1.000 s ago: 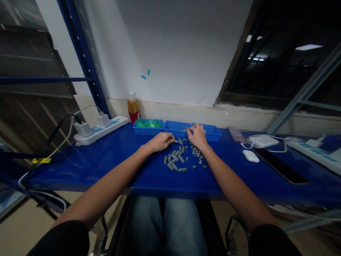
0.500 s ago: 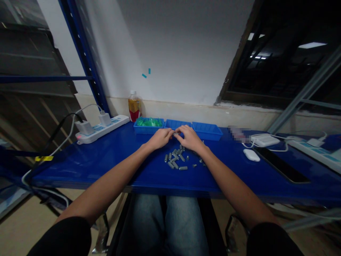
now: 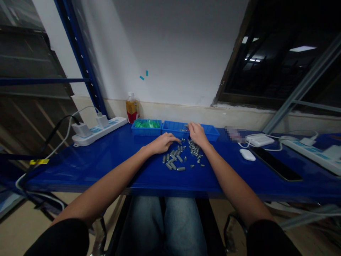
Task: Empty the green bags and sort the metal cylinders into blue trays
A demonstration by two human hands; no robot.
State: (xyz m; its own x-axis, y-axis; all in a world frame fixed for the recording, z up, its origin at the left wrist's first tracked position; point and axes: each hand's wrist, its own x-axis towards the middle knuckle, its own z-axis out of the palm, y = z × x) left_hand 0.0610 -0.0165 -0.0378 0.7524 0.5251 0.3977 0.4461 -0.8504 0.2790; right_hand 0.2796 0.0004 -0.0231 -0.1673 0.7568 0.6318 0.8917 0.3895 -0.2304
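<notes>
Cylinders of metal [image 3: 180,169] lie near left hand [image 3: 162,143], stubby metal bits [image 3: 195,150] near right hand [image 3: 197,133]; grips unclear.

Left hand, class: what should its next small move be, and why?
Perhaps the left hand should pinch one of the metal cylinders: its index finger extends to the far edge of their scatter, while the right hand is at the middle blue tray.
</notes>
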